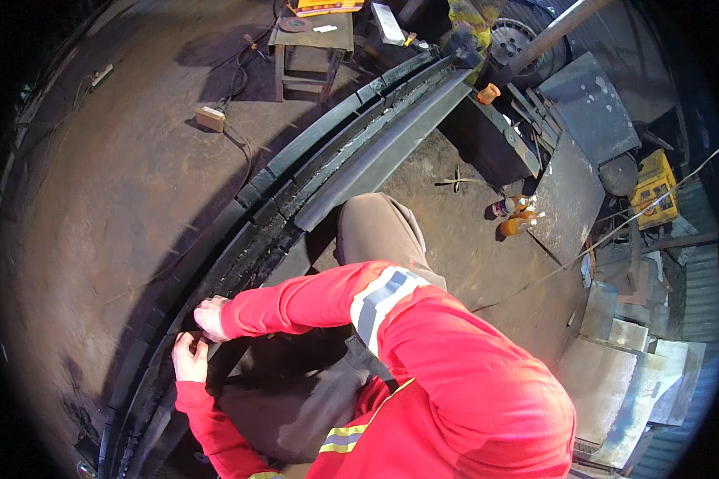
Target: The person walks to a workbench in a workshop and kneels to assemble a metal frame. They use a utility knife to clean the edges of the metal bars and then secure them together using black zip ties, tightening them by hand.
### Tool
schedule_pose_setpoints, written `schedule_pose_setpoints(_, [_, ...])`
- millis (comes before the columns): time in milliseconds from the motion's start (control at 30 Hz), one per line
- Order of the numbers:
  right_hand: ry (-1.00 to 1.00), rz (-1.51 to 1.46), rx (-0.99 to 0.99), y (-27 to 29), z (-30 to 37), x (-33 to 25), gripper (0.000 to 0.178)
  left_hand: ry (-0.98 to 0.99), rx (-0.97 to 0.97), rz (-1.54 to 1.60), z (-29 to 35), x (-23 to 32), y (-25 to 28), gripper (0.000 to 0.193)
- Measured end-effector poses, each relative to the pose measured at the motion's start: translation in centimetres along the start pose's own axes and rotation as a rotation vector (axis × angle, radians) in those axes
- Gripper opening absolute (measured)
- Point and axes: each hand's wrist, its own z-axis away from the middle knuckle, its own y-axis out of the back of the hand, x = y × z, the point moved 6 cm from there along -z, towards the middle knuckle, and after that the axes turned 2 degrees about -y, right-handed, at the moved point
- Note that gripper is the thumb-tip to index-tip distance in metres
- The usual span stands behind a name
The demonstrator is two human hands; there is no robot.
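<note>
My left hand (190, 358) rests at the inner edge of a long dark metal beam (252, 191), its fingers and thumb bent together. Right beside it, my right hand (211, 318) is closed with the knuckles up against the same beam. Whatever lies between the fingers of either hand is too small or hidden to make out. The beam runs from the lower left to the upper middle, with blocky segments along its outer side and a rough dark groove inside. A flat grey metal strip (383, 152) lies along its inner side, near my knee.
A small stool (315, 40) stands beyond the beam, near a cable with a pale socket block (210, 119). To the right are bottles (518, 226) of amber liquid, a wheel (523, 44), metal sheets (571, 191), a yellow crate (655, 190) and stacked plates (603, 383).
</note>
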Motion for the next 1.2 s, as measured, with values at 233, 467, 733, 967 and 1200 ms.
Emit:
schedule_pose_setpoints(233, [0.041, 0.035, -0.010, 0.2, -0.3, -0.5, 0.021, 0.031, -0.045, -0.135, -0.5, 0.8, 0.4, 0.009])
schedule_pose_setpoints(467, [0.232, 0.058, 0.083, -1.1, -0.2, -1.0, 0.018, 0.110, -0.080, -0.173, -0.8, 0.4, 0.3, 0.004])
schedule_pose_setpoints(733, [0.259, 0.076, 0.040, -3.2, -1.0, 0.5, 0.017, 0.084, 0.002, -0.057, -0.5, -0.8, -1.3, 0.007])
schedule_pose_setpoints(967, [0.223, 0.206, -0.087, 0.7, 0.2, -2.2, 0.017, 0.133, 0.003, -0.074, -1.2, -0.2, 0.0, 0.015])
schedule_pose_setpoints(1200, [0.256, -0.090, 0.061, 0.3, 1.0, -2.1, 0.017, 0.220, 0.528, 0.318, 5.5, -3.0, 5.5, 0.007])
